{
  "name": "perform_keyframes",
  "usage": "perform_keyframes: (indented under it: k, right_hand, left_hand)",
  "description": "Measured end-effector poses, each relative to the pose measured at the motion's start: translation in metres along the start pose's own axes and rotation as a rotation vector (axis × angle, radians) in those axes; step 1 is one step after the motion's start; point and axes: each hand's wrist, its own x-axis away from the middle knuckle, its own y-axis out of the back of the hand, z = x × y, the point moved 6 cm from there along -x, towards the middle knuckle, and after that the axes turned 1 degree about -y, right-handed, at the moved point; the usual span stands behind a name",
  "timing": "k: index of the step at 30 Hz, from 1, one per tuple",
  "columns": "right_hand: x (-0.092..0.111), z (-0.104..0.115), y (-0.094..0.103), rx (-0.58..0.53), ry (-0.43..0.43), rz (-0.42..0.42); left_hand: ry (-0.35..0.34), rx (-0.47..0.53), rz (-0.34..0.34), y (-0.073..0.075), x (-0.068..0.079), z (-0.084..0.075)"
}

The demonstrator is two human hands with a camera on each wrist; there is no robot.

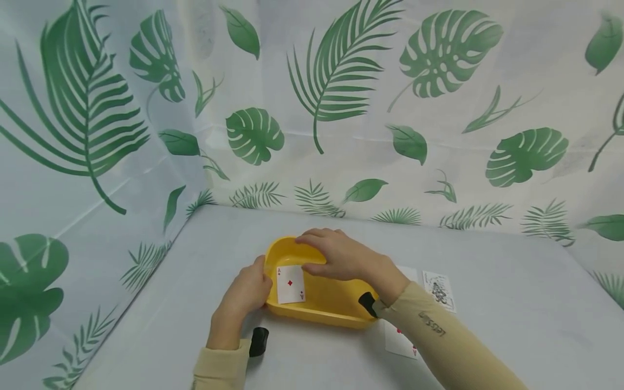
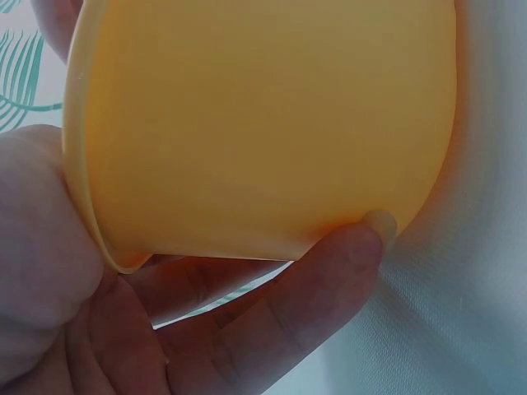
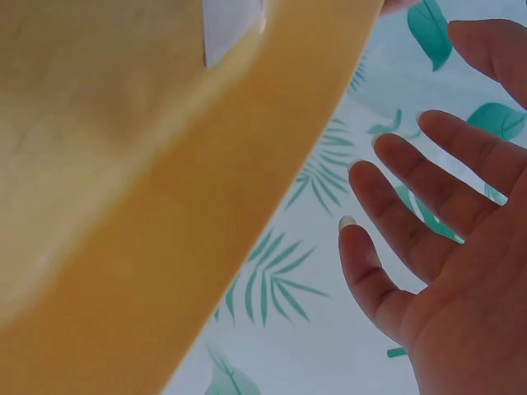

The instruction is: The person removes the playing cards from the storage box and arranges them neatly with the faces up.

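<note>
A yellow plastic basin (image 1: 322, 318) stands tilted on the table, its inside facing me. My left hand (image 1: 246, 290) grips its left end; in the left wrist view, fingers (image 2: 329, 280) curl along the outer wall below the rim. An ace of diamonds (image 1: 291, 293) lies face up inside, at the left end. Over the basin's far side hovers my right hand (image 1: 348, 257), palm down. In the right wrist view its fingers (image 3: 395, 206) are spread and loosely bent, holding nothing, beside the basin's wall (image 3: 222, 197).
Right of the basin lie a black-and-white picture card (image 1: 439, 291) and a red-pip ace (image 1: 398, 345), the latter partly under my right forearm. Another white card (image 1: 408, 272) shows behind the forearm. Leaf-printed curtains (image 1: 312, 162) enclose the white table (image 1: 205, 260) at the back and left.
</note>
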Motion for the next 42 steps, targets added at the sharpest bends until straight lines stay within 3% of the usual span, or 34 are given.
perform_keyframes:
  k: [12,30,42]
  right_hand:
    - [-0.021,0.003,-0.025,0.017,-0.028,0.106]
    - [-0.034,-0.001,-0.052,0.088,-0.018,0.226]
    - [-0.031,-0.007,-0.072,0.136,-0.093,0.355]
  left_hand:
    - [-0.008,-0.005,0.012,0.000,0.000,-0.001]
    - [-0.022,-0.021,-0.004,0.002,-0.003,0.001]
    - [-0.033,-0.042,-0.022,0.003,-0.003,0.002]
